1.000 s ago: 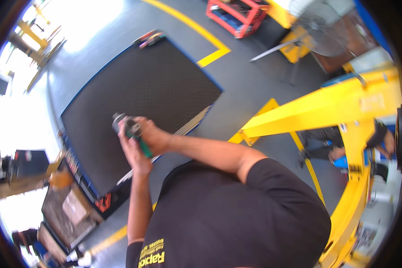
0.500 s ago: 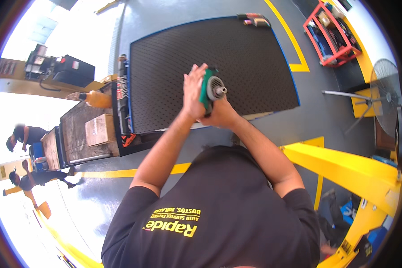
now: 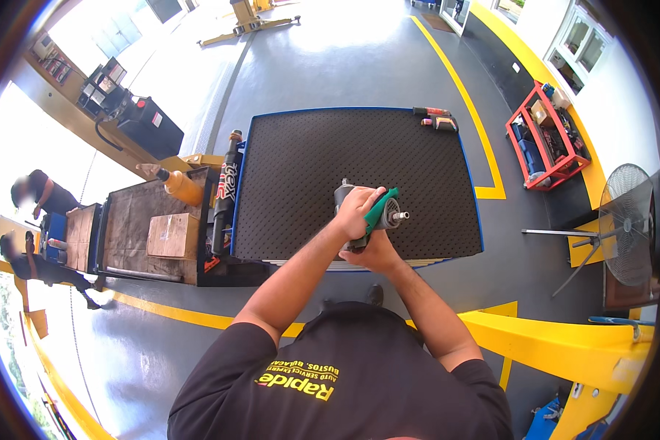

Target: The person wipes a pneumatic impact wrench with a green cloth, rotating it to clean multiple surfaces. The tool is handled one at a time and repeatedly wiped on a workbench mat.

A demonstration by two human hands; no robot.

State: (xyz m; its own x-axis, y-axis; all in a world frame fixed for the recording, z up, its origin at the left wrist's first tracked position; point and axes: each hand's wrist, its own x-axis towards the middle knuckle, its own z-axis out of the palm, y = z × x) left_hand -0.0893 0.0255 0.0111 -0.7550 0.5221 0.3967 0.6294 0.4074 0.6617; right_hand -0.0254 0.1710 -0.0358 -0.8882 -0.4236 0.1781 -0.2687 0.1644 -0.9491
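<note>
Over the near part of the black-topped desk (image 3: 293,165), right of its middle, a power tool (image 3: 389,220) is held up between two hands. The left hand (image 3: 356,208) is curled over the upper side, fingers close together, while the right hand (image 3: 378,254) is wrapped around the lower part, its fingers reaching beneath. That split probably lets the lower hand carry most of the weight and the upper one steady the body against rolling. A green piece (image 3: 380,210) shows beside the left fingers, against the tool; whether it is a cloth or part of the casing, the picture does not settle. The metal stub (image 3: 402,216) points to the right, past both hands, so nothing covers it.

At the desk's far right corner, two smaller tools (image 3: 438,123) lie side by side, well apart from the hands, perhaps to leave elbow room. A long black tube (image 3: 226,202) runs along the left edge, likely tucked there because its length suits that side. Beyond it, a brown box (image 3: 172,236) and an orange bottle (image 3: 184,188) sit on a second, lower-left worktop (image 3: 128,220), seemingly within sideways reach. Farther right, a red cart (image 3: 557,167) carries mixed gear on its shelves, near a standing fan (image 3: 627,220).
</note>
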